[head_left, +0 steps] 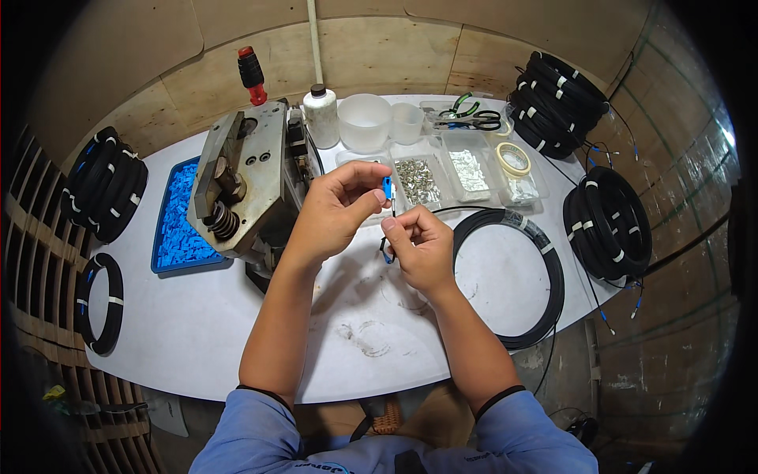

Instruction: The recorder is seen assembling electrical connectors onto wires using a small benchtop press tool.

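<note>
Between thumb and fingers, my left hand [347,207] pinches a small blue connector housing [387,187] above the middle of the table. Just below and to the right, my right hand [421,246] grips a thin black cable [394,212] whose pale or metal tip meets the housing. How far the tip sits inside cannot be told. A second blue end piece [388,254] hangs under my right fingers. The black cable coil [553,284] lies on the table right of my right hand, and its cable runs toward that hand.
A metal press [253,170] stands left of my hands, beside a blue tray [189,267] of blue housings. Behind are boxes of metal terminals [418,180] and white pieces [470,170], pliers [462,107], scissors [482,120] and a white bottle [320,118]. Bundled cable coils [606,225] flank the table.
</note>
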{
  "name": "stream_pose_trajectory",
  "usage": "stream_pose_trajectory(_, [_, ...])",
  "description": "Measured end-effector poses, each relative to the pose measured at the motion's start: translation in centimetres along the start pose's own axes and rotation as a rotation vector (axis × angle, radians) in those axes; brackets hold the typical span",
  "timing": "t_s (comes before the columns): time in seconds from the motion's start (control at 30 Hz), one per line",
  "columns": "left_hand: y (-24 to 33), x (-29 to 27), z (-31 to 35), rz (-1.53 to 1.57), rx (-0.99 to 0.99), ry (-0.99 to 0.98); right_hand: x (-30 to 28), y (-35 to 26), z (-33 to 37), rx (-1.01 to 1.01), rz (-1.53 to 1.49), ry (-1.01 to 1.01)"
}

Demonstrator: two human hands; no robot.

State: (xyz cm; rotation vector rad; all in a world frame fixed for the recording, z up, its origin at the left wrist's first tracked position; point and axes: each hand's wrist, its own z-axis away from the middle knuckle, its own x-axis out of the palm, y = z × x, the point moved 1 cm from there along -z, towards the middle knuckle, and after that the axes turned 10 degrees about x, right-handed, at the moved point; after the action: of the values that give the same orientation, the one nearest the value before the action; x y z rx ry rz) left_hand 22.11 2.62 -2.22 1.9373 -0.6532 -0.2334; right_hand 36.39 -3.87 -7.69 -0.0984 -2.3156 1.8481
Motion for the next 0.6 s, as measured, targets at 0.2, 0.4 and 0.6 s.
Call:
stream_pose_trajectory(0.2, [-0.12, -0.07, -0.04, -0.005, 0.003, -0.008, 0.06, -0.2, 0.02, -0.01, 0.0, 0.016])
stream_pose_trajectory(0.4, [-0.27, -0.09, -0.07, -0.003, -0.001, -0.009, -0.04, 0.24, -0.02, -0.011, -0.002, 0.016])
stream_pose_trajectory(0.6, [-0.51, -0.18, -0.09, 0.017, -0.003, -0.009, 0.13, 0.3, 0.03, -0.029, 0.016, 0.018])
